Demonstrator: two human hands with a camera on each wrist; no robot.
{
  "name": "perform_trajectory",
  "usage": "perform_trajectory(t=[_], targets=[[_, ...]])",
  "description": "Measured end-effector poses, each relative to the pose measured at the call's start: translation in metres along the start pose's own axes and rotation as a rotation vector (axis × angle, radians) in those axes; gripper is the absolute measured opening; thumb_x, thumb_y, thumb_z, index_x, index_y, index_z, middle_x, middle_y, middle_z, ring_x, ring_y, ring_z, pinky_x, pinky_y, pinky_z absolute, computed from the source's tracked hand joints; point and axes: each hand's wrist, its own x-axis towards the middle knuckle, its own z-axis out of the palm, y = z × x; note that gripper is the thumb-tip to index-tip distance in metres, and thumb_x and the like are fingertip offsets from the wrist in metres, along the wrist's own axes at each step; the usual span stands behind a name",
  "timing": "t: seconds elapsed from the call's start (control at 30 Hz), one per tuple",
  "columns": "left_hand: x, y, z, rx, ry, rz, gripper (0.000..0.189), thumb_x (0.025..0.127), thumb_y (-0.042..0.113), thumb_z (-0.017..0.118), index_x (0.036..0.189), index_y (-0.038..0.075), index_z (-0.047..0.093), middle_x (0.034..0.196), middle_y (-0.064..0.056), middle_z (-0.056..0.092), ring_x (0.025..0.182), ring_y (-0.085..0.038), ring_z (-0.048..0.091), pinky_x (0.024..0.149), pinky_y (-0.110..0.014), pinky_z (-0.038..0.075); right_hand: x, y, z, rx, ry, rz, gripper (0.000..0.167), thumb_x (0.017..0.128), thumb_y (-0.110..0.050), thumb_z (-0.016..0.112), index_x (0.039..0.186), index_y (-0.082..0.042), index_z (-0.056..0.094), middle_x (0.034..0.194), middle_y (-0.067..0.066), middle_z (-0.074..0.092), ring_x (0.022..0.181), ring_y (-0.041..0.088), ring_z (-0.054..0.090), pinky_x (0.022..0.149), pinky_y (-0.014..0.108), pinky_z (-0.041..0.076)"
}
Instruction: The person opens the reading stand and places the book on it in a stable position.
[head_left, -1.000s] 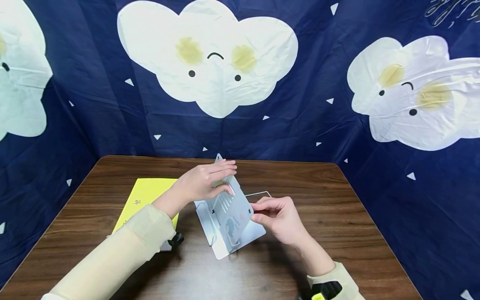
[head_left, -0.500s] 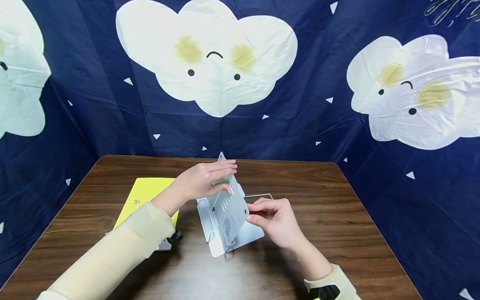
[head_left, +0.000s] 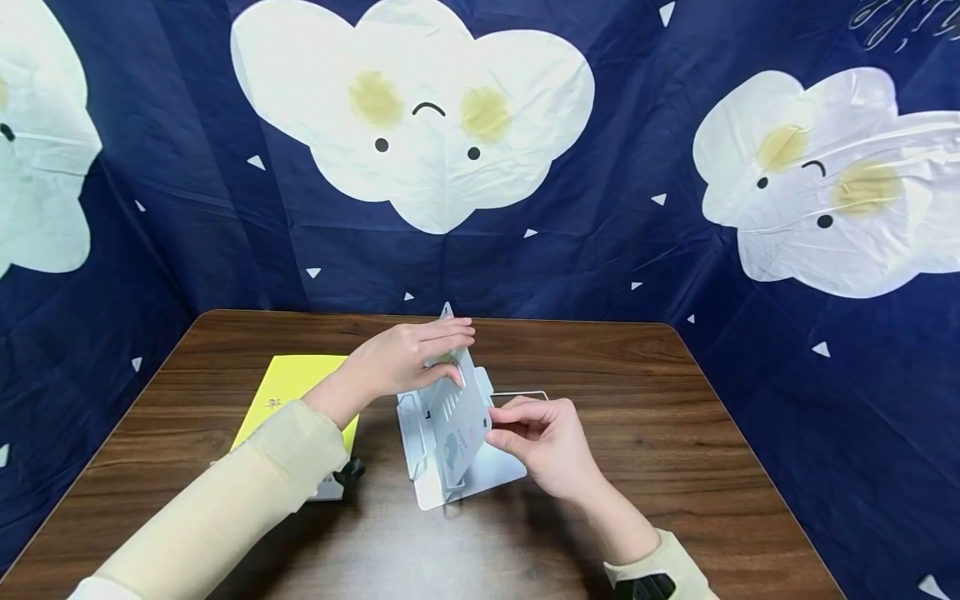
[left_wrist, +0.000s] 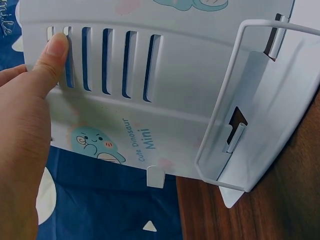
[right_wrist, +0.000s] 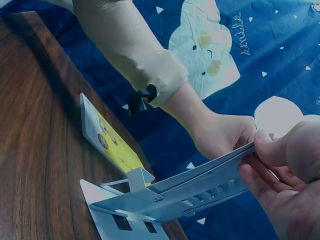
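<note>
I see the left hand [head_left: 402, 358] gripping the raised panel of a white metal book stand [head_left: 462, 414], thumb pressed on its slotted face (it reads "Cute Dinosaur Mini"). The right hand [head_left: 552, 442] pinches that panel's edge near a corner. The stand is between the two hands, its base below them on the wooden table [head_left: 645, 400]. Left of the left hand lies a yellow-covered book [head_left: 300, 377], partly hidden by the forearm.

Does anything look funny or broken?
Yes, the middle cloud on the blue cloth looks upside down: its mouth is above its eyes. The left hand and right hand hold the white stand, and I see nothing broken or spilled.
</note>
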Motion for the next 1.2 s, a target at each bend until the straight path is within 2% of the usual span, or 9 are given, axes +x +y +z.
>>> perform_trajectory(t=[0.33, 0.77, 1.0, 1.2], targets=[[-0.001, -0.002, 0.000, -0.004, 0.009, 0.005, 0.063, 0.077, 0.024, 0.094, 0.131, 0.000, 0.072, 0.136, -0.014, 0.070, 0.131, -0.032, 0.063, 0.102, -0.041, 0.055, 0.000, -0.003, 0.006, 0.001, 0.009, 0.006, 0.024, 0.082, 0.017, 0.081, 0.105, 0.015, 0.076, 0.097, 0.024, 0.075, 0.086, 0.012, 0.072, 0.072, 0.023, 0.061], [0.000, -0.001, -0.003, 0.007, -0.025, -0.009, 0.064, 0.079, 0.026, 0.092, 0.134, 0.001, 0.071, 0.139, -0.014, 0.068, 0.133, -0.031, 0.061, 0.101, -0.040, 0.055, 0.000, -0.006, 0.013, -0.015, 0.036, 0.022, 0.024, 0.082, 0.015, 0.083, 0.105, 0.013, 0.078, 0.097, 0.022, 0.075, 0.083, 0.011, 0.070, 0.071, 0.023, 0.061], [0.003, -0.001, -0.005, -0.047, -0.060, -0.077, 0.064, 0.080, 0.028, 0.091, 0.135, 0.002, 0.071, 0.142, -0.013, 0.066, 0.137, -0.029, 0.058, 0.102, -0.040, 0.055, 0.000, -0.006, 0.015, -0.028, 0.039, 0.015, 0.023, 0.083, 0.013, 0.083, 0.106, 0.012, 0.078, 0.097, 0.022, 0.075, 0.084, 0.012, 0.071, 0.073, 0.024, 0.061], [0.002, 0.001, -0.006, -0.116, -0.088, -0.170, 0.067, 0.083, 0.029, 0.090, 0.140, 0.001, 0.068, 0.147, -0.014, 0.062, 0.141, -0.027, 0.054, 0.106, -0.041, 0.052, -0.001, -0.004, 0.016, -0.041, 0.041, -0.012, 0.023, 0.084, 0.013, 0.083, 0.107, 0.011, 0.078, 0.099, 0.020, 0.076, 0.087, 0.013, 0.072, 0.075, 0.028, 0.063]])
